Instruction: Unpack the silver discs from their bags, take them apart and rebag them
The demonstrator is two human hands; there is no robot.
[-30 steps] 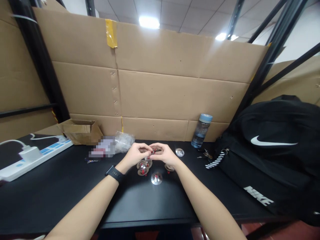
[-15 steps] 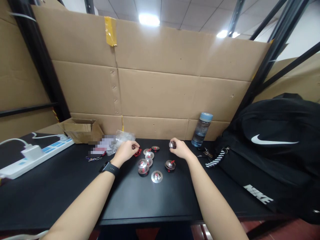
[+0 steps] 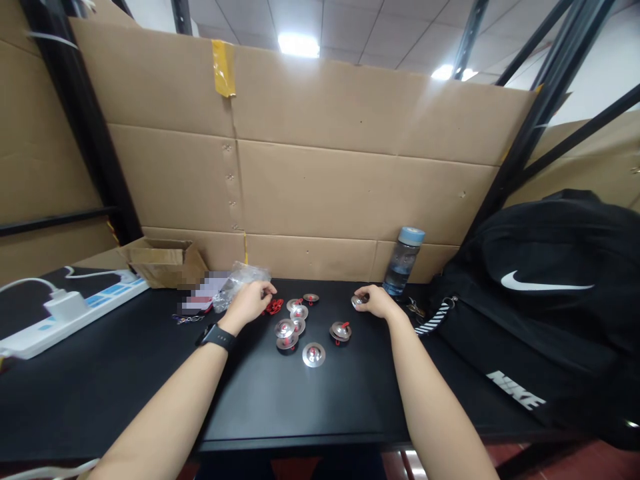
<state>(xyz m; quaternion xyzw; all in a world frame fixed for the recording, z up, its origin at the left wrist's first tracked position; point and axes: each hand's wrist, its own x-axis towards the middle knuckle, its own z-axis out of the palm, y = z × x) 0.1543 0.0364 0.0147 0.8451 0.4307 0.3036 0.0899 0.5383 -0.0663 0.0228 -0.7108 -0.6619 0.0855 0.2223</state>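
My right hand [image 3: 376,301] is closed on a finger cymbal [image 3: 357,301], held at its edge low over the back of the black table [image 3: 280,413]. My left hand [image 3: 250,303] has its fingers bent, with a small gap between thumb and fingertips and nothing visible in it. Beside its fingertips lies a small heap of red loops [image 3: 274,307]. Between my hands are several silver finger cymbals with red loops, some overlapping in a cluster [image 3: 299,312]. One cymbal [image 3: 314,355] lies alone at the front, dome up. A stacked pair [image 3: 340,332] sits right of it.
A water bottle [image 3: 403,261] and a black backpack [image 3: 520,313] stand on the right, with keys [image 3: 416,307] between them. Left are a clear plastic bag [image 3: 240,280], an open cardboard box [image 3: 163,260] and a white power strip [image 3: 107,300]. A cardboard wall [image 3: 310,193] closes off the back.
My right hand has moved to the right and slightly down, with the cymbal tilted flatter. My left hand has shifted slightly left, uncovering more of the red loops.
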